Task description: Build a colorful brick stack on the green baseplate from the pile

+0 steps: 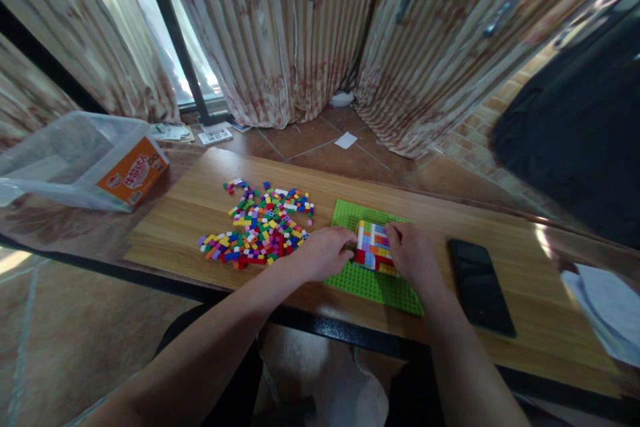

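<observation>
"Starting big, what carries everything?"

"A wooden table (175,207), with a green board (375,288) on it."

"And the hands?"

"Both are over the board, fingers bent. The left hand (325,252) is at the left edge of the brick block (373,247); the right hand (414,255) covers its right edge. Whether either grips or merely touches, I can't tell."

"How does the block lie?"

"Between the hands, above the board, the right one nearer, overlapping it. Its long axis is unclear with that end covered."

"Smallest?"

"Loose bricks (265,230), spread left of the board."
</observation>
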Motion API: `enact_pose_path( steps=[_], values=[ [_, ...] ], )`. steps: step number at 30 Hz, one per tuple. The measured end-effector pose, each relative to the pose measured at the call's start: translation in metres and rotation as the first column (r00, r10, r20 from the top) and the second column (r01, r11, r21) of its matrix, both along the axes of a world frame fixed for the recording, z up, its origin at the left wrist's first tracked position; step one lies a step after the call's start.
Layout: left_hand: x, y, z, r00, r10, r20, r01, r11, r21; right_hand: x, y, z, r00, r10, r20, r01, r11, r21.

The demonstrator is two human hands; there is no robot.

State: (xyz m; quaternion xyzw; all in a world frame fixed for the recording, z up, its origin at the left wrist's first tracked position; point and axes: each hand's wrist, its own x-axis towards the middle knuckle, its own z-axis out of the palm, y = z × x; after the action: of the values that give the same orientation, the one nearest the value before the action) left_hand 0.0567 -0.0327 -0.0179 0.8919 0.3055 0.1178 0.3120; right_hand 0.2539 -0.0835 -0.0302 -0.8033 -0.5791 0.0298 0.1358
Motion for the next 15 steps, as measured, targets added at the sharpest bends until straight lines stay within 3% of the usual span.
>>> enact_pose_path(
  steps=[6,15],
  values=[
    [-0.0010,-0.0018,0.0028,0.998,0.007,-0.055,-0.005,0.999,0.032,0.0027,-0.0009,-0.0028,1.000,0.020,0.013,-0.019,1.000,-0.016],
    [-0.0026,-0.0038,0.0040,0.996,-0.026,-0.082,0.030,0.999,0.044,-0.0018,0.0081,-0.0074,0.995,0.091,-0.031,-0.084,0.979,0.184]
  ],
)
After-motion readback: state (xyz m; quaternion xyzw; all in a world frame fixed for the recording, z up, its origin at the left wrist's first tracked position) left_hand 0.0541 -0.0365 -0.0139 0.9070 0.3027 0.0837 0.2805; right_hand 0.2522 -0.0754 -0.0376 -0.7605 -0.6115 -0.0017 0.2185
